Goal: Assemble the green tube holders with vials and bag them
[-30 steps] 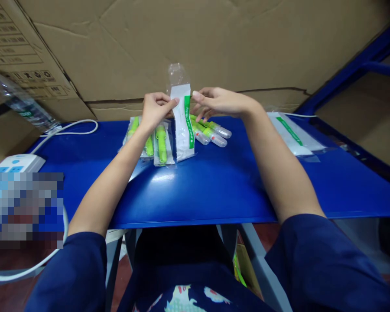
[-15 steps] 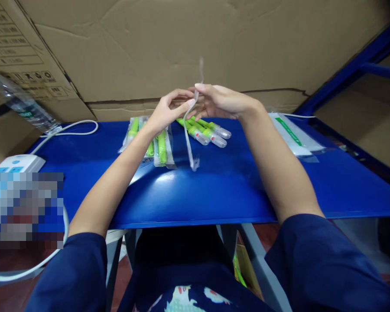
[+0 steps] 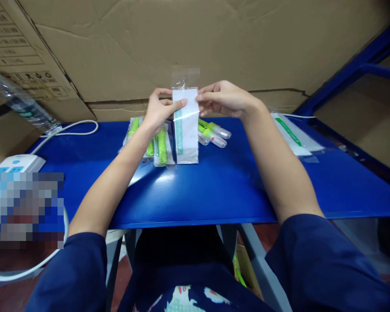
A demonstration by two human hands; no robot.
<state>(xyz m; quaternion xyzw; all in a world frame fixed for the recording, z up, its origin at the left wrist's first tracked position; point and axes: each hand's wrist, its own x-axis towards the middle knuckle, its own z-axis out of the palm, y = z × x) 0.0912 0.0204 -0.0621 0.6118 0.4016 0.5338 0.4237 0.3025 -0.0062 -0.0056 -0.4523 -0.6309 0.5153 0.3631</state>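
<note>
A narrow clear bag [image 3: 190, 130] with a white card and a green strip stands upright above the blue table, its flat face toward me. My left hand [image 3: 160, 106] grips its left side, thumb across the front. At its upper right edge, my right hand [image 3: 222, 99] pinches the bag between thumb and fingers. Just left of it lie bagged green pens [image 3: 161, 145], partly under my left forearm. Loose green pens with clear caps [image 3: 217, 139] lie behind and to the right of the bag, partly hidden by it.
More flat bags with green strips [image 3: 292, 134] lie on the blue table [image 3: 198, 195] at the right. A power strip [image 3: 19, 164], a white cable [image 3: 81, 123] and a plastic bottle [image 3: 26, 106] are at the left. Cardboard [image 3: 195, 43] rises behind.
The bag was edge-on between my hands and now faces me flat. My left hand has shifted slightly left, away from my right hand, which now holds the right edge.
</note>
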